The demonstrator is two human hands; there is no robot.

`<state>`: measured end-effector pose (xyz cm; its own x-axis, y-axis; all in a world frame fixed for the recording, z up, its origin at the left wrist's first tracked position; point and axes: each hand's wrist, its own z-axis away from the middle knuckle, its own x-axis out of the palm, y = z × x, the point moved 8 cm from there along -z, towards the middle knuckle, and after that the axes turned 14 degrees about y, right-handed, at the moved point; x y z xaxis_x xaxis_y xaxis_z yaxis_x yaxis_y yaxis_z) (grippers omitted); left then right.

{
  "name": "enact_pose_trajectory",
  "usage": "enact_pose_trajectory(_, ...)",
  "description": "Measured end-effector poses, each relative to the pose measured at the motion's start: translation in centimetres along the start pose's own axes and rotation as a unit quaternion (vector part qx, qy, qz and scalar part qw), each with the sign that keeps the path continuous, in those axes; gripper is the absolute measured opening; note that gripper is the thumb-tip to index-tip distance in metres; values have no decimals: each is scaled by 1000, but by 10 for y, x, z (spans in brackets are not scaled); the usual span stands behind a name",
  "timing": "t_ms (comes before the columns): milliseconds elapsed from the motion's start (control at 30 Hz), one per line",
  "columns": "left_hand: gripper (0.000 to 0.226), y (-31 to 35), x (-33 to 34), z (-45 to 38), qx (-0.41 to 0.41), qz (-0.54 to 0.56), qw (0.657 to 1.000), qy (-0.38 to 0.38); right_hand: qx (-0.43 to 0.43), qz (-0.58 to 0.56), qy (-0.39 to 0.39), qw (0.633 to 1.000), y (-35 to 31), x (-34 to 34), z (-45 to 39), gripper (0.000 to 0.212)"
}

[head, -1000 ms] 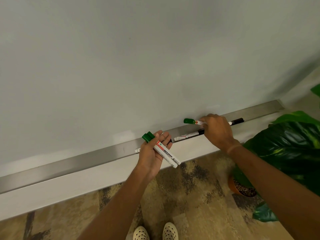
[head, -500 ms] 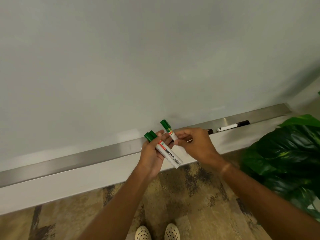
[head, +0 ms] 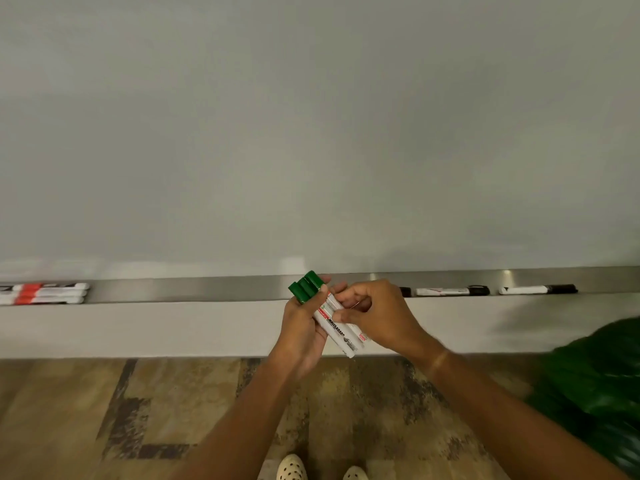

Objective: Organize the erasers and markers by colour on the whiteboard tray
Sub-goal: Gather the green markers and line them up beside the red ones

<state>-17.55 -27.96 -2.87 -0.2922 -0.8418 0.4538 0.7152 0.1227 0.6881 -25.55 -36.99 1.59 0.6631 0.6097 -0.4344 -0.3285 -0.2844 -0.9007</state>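
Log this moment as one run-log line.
left hand: holds green markers | right hand: steadies bundle | tray: red markers left, black markers right

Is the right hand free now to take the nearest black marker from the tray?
Probably not yet: the right hand grips the green markers together with the left hand. The black marker lies uncovered just right on the tray.

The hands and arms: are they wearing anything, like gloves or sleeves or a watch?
No gloves and no sleeves show: both forearms are bare right down to the bottom of the picture. The left hand has nothing on it. The right hand has a thin band around its wrist. No watch or rings can be made out.
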Motion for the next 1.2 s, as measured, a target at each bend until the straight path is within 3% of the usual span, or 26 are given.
enact_pose_trajectory(633, 24, 131, -210, 8, 78, 173, 972, 138, -105, 21, -149, 983, -120, 226, 3, 16)
enact_pose_trajectory(833, 26, 176, -273, -3, 88, 195, 963, 163, -128, 44, -132, 982, -150, 298, -6, 16)
enact_pose_trajectory(1200, 30, 200, -369, -21, 69, 215, 948, 226, -226, 236, -89, 941, -176, 394, -52, 23)
